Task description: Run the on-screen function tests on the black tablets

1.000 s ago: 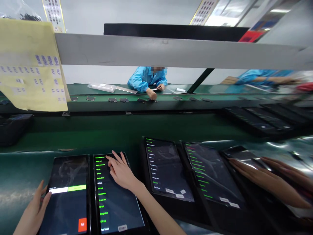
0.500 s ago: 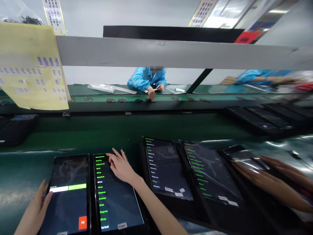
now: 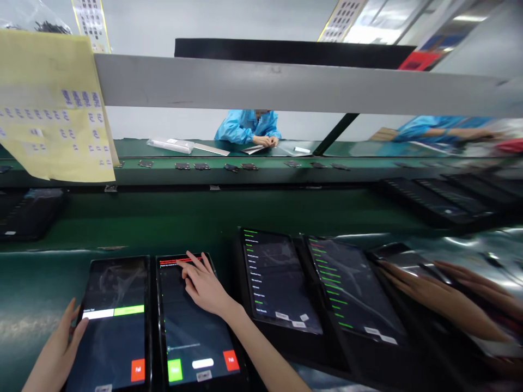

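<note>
1. Your left hand (image 3: 57,344) grips the outer edge of the left tablet (image 3: 110,348), thumb on the front and fingers at the side; how far they reach underneath, you cannot tell.
2. Your right hand (image 3: 209,289) is open, fingers spread over the top of the right tablet (image 3: 200,321), with the index finger at the red text; whether it presses the glass is unclear.
3. Both tablets lie side by side on the green table (image 3: 28,283) in front of you, a narrow gap between them. The left one shows a red button (image 3: 138,370); the right one has a green button (image 3: 175,370) and a red one low down.
4. Expect each tablet to feel flat, stiff and fairly light, with a smooth, slippery face that could crack or scratch if knocked or dropped.
5. Take hold by the long side edges, thumb on the dark border and fingers below, away from the lit buttons; a stray touch might register. Support both sides if you lift one.
6. To your right lie two more tablets (image 3: 281,277), and beyond them a co-worker's hands (image 3: 437,299) are over another device, so mind your elbow.
</note>
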`<state>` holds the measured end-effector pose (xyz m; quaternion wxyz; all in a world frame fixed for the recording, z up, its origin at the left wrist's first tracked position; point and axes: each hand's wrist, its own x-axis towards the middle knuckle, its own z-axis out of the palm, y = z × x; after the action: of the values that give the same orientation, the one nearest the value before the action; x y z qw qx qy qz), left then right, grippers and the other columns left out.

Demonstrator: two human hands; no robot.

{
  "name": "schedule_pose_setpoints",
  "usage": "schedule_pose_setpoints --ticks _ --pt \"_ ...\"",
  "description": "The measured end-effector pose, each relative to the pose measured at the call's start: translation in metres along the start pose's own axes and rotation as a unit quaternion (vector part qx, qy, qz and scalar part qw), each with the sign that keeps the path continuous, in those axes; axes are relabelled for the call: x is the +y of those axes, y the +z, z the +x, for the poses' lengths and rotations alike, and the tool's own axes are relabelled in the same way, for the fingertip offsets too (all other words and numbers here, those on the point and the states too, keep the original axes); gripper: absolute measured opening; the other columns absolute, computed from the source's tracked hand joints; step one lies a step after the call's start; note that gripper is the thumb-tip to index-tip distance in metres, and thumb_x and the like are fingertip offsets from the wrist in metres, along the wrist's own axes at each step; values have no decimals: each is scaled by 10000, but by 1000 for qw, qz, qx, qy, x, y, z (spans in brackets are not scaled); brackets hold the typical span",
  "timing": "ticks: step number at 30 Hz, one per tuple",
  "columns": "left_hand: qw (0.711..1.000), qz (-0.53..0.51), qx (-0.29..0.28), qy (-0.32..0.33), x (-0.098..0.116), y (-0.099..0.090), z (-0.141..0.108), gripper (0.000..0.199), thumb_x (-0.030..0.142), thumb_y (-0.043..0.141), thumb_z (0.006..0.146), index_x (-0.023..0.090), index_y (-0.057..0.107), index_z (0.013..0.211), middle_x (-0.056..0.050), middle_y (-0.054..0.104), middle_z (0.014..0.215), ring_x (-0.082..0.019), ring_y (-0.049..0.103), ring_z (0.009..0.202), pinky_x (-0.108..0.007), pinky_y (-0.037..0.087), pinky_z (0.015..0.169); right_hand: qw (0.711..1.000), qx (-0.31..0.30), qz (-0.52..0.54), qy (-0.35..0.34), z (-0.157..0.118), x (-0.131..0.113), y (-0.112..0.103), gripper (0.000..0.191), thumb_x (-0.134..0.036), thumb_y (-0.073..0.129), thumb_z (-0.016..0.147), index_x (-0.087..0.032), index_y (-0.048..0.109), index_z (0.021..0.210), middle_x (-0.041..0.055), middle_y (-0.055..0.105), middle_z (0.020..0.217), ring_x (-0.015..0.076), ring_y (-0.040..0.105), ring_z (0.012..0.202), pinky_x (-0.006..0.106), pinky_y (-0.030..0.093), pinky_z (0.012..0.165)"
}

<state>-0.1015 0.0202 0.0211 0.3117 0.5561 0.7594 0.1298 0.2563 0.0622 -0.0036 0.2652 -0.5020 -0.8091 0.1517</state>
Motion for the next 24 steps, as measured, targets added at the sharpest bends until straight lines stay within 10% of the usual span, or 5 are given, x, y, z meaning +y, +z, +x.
schedule_pose_setpoints --ticks 7,13,19,24 --pt "1000 1 19 13 1 -2 -3 826 665 256 840 135 255 1473 -154 517 1340 -336 577 1118 -412 524 873 999 7 36 -12 -13 -20 -11 211 -61 402 812 -204 502 931 55 577 1314 259 224 1428 587 136 1165" --pt "998 8 44 43 -4 -1 -1 754 628 293 873 140 317 1447 -166 569 1270 -303 636 1011 -353 549 782 980 -103 92 -142 -39 -42 7 110 -237 507 907 -202 557 815 -7 662 1198 223 296 1401 519 32 1192" --pt "993 -2 72 95 -20 4 3 697 582 359 882 154 362 1432 -156 615 1199 -293 660 936 -341 560 724 991 26 80 -103 -44 -25 -4 177 -210 508 904 -217 554 733 -10 722 800 206 513 1254 493 78 1197" --pt "991 -5 83 102 -26 5 7 684 568 368 888 166 350 1441 -141 630 1181 -284 670 911 -333 567 709 997 6 49 -56 -33 -24 -14 104 -213 477 929 -217 511 831 21 671 1163 251 401 1344 588 143 1167"
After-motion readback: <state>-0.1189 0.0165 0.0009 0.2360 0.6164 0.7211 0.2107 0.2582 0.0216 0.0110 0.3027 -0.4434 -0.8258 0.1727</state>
